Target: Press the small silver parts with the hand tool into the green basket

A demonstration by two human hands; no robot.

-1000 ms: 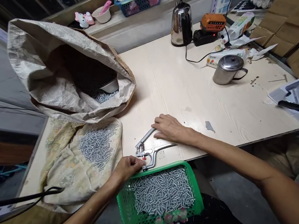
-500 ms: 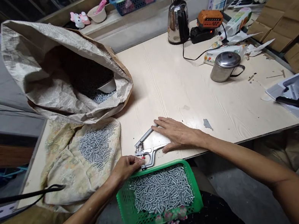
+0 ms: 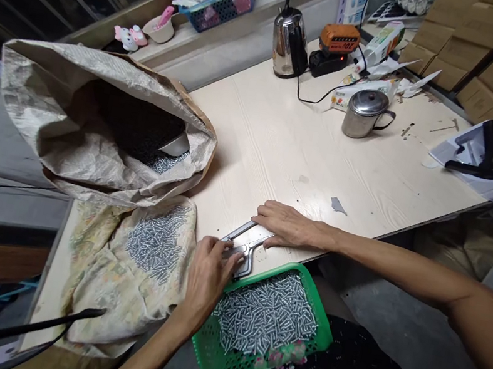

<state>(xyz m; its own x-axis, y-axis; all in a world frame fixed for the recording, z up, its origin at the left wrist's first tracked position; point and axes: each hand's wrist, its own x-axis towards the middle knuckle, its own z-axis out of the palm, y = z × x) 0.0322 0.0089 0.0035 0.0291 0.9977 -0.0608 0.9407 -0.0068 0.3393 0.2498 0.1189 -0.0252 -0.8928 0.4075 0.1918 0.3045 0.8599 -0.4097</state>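
A silver hand pliers (image 3: 250, 247) with two long handles lies at the table's near edge. My right hand (image 3: 289, 225) is closed round the handle ends, fingers on the far handle and thumb by the near one. At the jaw end, my left hand (image 3: 209, 267) has its fingers and thumb bent together over the head; whatever they pinch is hidden. Just below the pliers is a green plastic basket (image 3: 326, 333) filled with small shiny metal pins (image 3: 268, 315). More such pins (image 3: 156, 242) are heaped on a patterned cloth (image 3: 109, 313) to the left.
A large woven sack (image 3: 99, 178) stands open on the left, with a metal scoop (image 3: 176, 145) and pins inside. Farther back are a kettle (image 3: 290, 43), an orange battery (image 3: 339, 38) on its charger and a lidded metal mug (image 3: 364, 115). A black cable (image 3: 85, 312) crosses the lower left.
The pliers' handles have come closer together as my right hand squeezed. My left hand has moved up and left a little, now covering the jaw end. The view has shifted slightly.
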